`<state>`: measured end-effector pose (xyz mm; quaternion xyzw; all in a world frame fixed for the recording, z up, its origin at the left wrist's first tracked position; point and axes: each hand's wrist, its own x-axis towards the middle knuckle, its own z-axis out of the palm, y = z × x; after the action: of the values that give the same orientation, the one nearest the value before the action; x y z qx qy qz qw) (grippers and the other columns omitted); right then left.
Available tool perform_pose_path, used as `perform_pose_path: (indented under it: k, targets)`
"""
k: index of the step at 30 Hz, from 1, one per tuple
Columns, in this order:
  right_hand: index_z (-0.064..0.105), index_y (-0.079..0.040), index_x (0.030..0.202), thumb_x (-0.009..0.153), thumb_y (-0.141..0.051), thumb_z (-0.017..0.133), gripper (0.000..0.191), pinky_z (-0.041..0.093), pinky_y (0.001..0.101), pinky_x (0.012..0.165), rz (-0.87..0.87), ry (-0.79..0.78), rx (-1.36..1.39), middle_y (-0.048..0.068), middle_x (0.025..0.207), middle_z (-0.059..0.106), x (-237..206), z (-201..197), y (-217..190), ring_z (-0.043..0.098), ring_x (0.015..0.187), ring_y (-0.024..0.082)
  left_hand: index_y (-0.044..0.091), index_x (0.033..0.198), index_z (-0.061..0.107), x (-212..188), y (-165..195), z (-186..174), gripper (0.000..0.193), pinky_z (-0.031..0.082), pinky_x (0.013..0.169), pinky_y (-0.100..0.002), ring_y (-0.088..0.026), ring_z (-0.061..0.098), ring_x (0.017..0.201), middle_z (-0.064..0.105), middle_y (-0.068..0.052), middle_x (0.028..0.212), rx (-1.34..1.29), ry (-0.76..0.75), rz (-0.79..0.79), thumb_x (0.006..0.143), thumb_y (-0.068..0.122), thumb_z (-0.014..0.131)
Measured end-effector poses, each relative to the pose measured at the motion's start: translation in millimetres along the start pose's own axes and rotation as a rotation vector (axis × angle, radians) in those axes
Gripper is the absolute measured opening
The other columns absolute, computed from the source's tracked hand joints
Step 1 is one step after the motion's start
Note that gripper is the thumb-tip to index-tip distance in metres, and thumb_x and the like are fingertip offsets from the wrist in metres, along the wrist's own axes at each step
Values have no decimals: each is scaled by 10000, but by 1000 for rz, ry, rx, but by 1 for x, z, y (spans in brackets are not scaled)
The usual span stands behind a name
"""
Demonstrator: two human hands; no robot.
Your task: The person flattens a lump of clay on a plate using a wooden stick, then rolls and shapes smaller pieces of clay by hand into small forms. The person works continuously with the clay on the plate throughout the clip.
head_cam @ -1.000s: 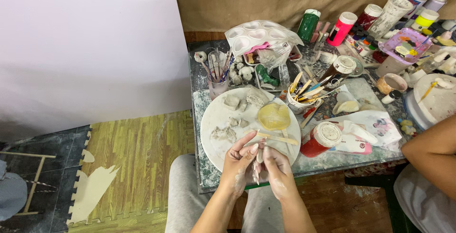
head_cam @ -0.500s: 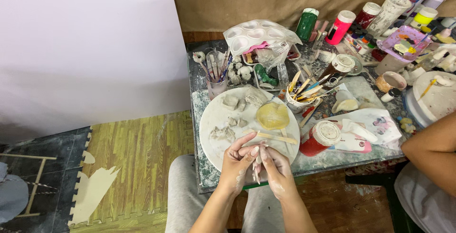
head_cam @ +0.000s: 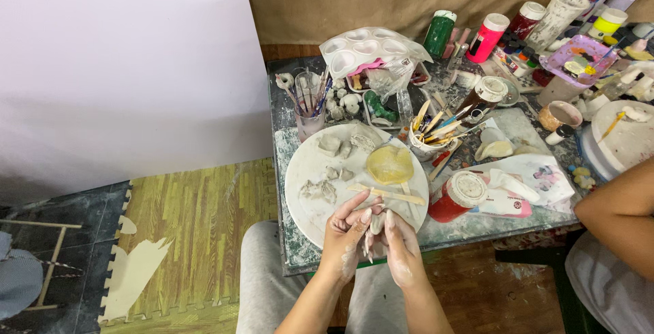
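Head view shows the person's left hand (head_cam: 346, 234) and right hand (head_cam: 402, 242) pressed close together at the near edge of the desk (head_cam: 286, 150), fingers curled inward around a small lump of grey clay (head_cam: 377, 223). Both grips are clamped on that lump, which sits between the fingertips of the two hands; the fingers and wrists are dusted with pale clay.

Just beyond the grip lies a round white board (head_cam: 306, 170), its near rim partly under the hands. On it, just past the fingertips, rest flat wooden sticks (head_cam: 385, 193), and a little further off a yellowish translucent dish (head_cam: 390, 164). To the left of the grip on the board sit several small grey clay pieces (head_cam: 319, 188).

To the right of the grip, near but apart, stands a red jar with a clay-smeared lid (head_cam: 462, 196), with a white tube (head_cam: 507, 185) just beside it. Further beyond the grip, a cup full of brushes and tools (head_cam: 429, 140) stands past the board's far rim, and a clear glass holding brushes (head_cam: 308, 113) stands off to the far left. Well beyond that is a white palette with round wells (head_cam: 368, 46).

Another person's arm (head_cam: 616, 208) enters far to the right of the grip.
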<state>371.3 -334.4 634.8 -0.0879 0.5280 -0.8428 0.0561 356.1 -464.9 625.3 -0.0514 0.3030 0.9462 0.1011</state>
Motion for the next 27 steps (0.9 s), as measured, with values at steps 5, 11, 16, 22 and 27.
perform_pose_path:
  k: [5, 11, 16, 22, 27]
  targets:
    - [618, 36, 1100, 1064, -219, 533, 271, 501, 277, 588, -17, 78, -256, 41, 831, 596, 3, 5, -3, 572, 696, 117, 16, 1423, 555, 0, 11, 1, 496, 543, 572, -253, -111, 650, 653, 766, -146, 1165, -88, -101, 4, 952, 112, 679]
    - [620, 36, 1122, 1076, -251, 490, 318, 489, 268, 538, 34, 87, -208, 40, 766, 583, 3, 13, -7, 569, 623, 120, 9, 1432, 555, 5, 12, -3, 521, 558, 602, -246, -105, 669, 700, 754, -174, 1167, 59, -127, 57, 937, 63, 706]
    - [613, 31, 1136, 1071, -260, 493, 322, 490, 267, 534, 29, 75, -233, 45, 770, 592, 2, 14, -7, 569, 635, 115, -23, 1384, 602, 5, 10, -7, 461, 575, 665, -250, -106, 690, 765, 768, -169, 1150, 76, -136, 61, 942, 31, 719]
    - [634, 19, 1130, 1091, -254, 473, 320, 466, 260, 586, -67, 162, -444, 42, 779, 595, 1, 21, -5, 546, 657, 116, -24, 1406, 596, 0, 27, 1, 515, 583, 747, -253, -110, 718, 842, 794, -160, 1057, 281, -72, 135, 914, 25, 738]
    - [615, 17, 1148, 1115, -289, 337, 415, 474, 286, 703, -257, 139, -672, 34, 921, 648, -3, 28, -12, 564, 791, 116, -63, 1385, 570, -6, 31, 14, 525, 598, 866, -281, -141, 754, 943, 797, -164, 1058, 337, -18, 174, 894, 10, 740]
